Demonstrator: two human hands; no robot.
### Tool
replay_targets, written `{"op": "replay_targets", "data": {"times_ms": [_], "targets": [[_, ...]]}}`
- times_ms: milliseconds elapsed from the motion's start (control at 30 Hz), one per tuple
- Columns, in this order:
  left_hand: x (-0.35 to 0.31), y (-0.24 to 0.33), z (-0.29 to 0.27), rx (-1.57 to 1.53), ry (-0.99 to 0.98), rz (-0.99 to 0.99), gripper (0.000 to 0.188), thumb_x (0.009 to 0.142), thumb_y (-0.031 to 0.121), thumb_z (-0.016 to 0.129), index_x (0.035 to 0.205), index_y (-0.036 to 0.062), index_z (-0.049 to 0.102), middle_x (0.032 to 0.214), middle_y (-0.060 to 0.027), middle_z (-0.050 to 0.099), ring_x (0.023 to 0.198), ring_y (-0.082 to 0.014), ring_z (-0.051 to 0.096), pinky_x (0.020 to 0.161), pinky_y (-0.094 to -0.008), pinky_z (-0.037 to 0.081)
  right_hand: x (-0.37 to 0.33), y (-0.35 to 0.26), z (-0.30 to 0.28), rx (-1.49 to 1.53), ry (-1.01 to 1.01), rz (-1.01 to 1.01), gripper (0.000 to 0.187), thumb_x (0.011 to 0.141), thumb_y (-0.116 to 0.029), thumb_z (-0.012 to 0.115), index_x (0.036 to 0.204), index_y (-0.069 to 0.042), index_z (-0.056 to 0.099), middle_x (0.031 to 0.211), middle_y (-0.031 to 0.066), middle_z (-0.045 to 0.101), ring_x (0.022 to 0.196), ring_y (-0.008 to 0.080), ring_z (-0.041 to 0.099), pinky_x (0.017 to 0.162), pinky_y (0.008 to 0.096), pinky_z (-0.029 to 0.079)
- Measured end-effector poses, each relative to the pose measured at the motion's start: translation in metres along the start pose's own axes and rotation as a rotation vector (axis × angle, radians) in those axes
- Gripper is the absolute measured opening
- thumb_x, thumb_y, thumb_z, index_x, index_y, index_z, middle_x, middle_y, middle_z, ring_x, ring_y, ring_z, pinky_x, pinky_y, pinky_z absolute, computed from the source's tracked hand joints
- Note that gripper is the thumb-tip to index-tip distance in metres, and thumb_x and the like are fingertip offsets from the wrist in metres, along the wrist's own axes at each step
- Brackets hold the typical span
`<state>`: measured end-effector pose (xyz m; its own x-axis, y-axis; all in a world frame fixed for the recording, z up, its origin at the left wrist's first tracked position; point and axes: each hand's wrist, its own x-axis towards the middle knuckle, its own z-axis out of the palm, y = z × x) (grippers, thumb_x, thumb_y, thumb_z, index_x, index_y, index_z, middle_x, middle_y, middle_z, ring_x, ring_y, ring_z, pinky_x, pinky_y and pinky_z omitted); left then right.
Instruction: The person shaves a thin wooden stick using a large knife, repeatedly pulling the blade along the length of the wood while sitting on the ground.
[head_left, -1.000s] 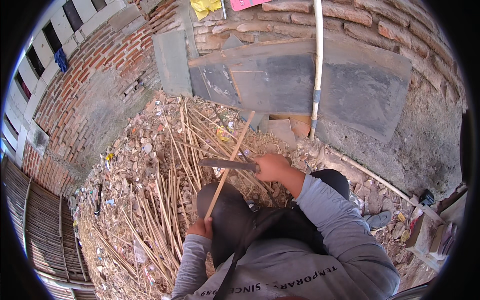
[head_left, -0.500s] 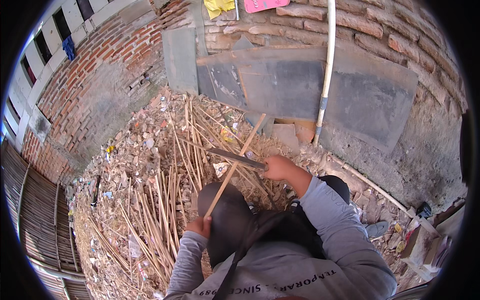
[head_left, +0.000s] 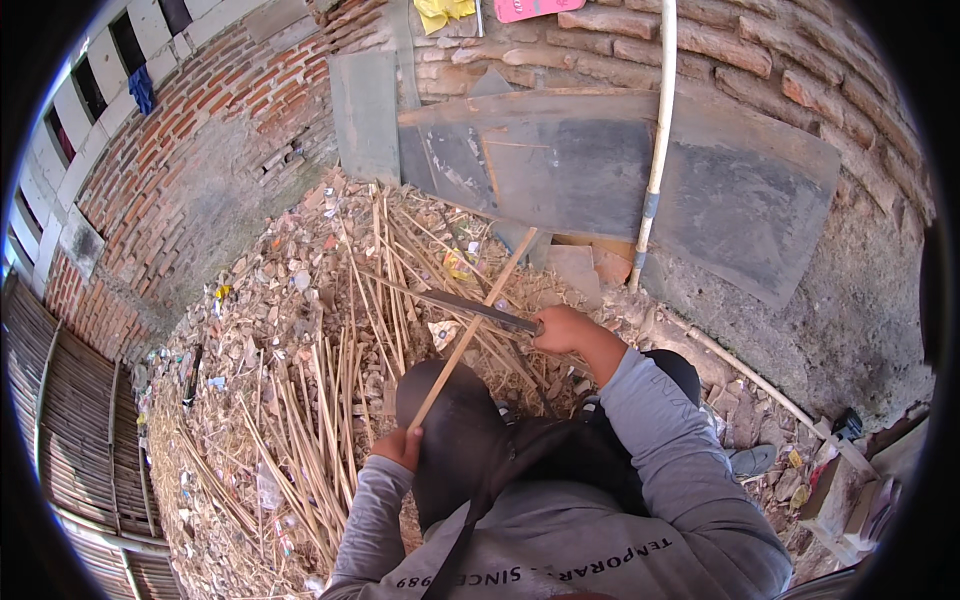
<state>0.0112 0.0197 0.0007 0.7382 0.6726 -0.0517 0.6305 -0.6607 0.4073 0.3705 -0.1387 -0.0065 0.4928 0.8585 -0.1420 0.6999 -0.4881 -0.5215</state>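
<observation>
My left hand (head_left: 398,448) is closed round the lower end of a long, flat bamboo strip (head_left: 462,345), beside my left knee. The strip slants up and away to the right over the knee. In my right hand (head_left: 566,331) is the handle of a long, dark-bladed machete (head_left: 475,309). Its blade points left and crosses the strip above its middle, apparently against it. Most of the handle is hidden by my fingers.
Split bamboo strips (head_left: 325,440) lie in piles on rubble-strewn ground, left of and beyond my knees. Dark panels (head_left: 570,170) lean on the brick wall ahead, with an upright white pole (head_left: 657,150) before them. A bamboo slat screen (head_left: 80,430) stands far left.
The machete blade has tilted slightly where it crosses the bamboo strip. Both hands keep their grip and have barely moved; the whole view has shifted a little.
</observation>
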Motion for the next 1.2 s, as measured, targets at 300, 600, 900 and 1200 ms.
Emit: {"op": "replay_targets", "data": {"times_ms": [300,600,900,1200], "targets": [[0.000,0.002,-0.001,-0.015,-0.022,-0.016,0.050,0.094,0.047,0.045,0.080,0.0013,0.061,0.075,-0.0285,0.060,0.078,-0.0479,0.059,0.070,-0.0531,0.046,0.001,-0.001,0.019,0.014,-0.025,-0.119,0.044,0.069,-0.031,0.068,0.104,-0.005,0.067,0.094,0.0207,0.066,0.091,0.0357,0.063,0.080,0.0429,0.050],[0.002,-0.001,0.001,-0.015,-0.030,-0.028,0.050,0.094,0.046,0.045,0.081,0.0009,0.062,0.077,-0.0273,0.061,0.079,-0.0472,0.059,0.071,-0.0522,0.046,-0.001,-0.007,0.013,0.021,-0.076,-0.127,0.045,0.069,-0.033,0.071,0.103,-0.005,0.066,0.093,0.0209,0.066,0.090,0.0363,0.063,0.079,0.0436,0.050],[0.001,0.002,-0.003,-0.034,-0.052,-0.032,0.050,0.094,0.046,0.044,0.082,0.0007,0.062,0.078,-0.0276,0.061,0.080,-0.0467,0.059,0.071,-0.0519,0.046,0.002,-0.002,0.020,0.026,-0.050,-0.132,0.037,0.069,-0.030,0.067,0.098,-0.008,0.068,0.090,0.0180,0.067,0.088,0.0343,0.064,0.077,0.0425,0.051],[0.001,0.001,-0.003,-0.027,-0.048,-0.017,0.053,0.094,0.048,0.043,0.084,-0.0004,0.062,0.078,-0.0280,0.061,0.081,-0.0467,0.059,0.071,-0.0508,0.046,0.005,0.002,0.025,0.060,-0.039,-0.159,0.036,0.069,-0.031,0.070,0.094,-0.006,0.067,0.086,0.0186,0.066,0.085,0.0356,0.064,0.075,0.0433,0.050]]}}
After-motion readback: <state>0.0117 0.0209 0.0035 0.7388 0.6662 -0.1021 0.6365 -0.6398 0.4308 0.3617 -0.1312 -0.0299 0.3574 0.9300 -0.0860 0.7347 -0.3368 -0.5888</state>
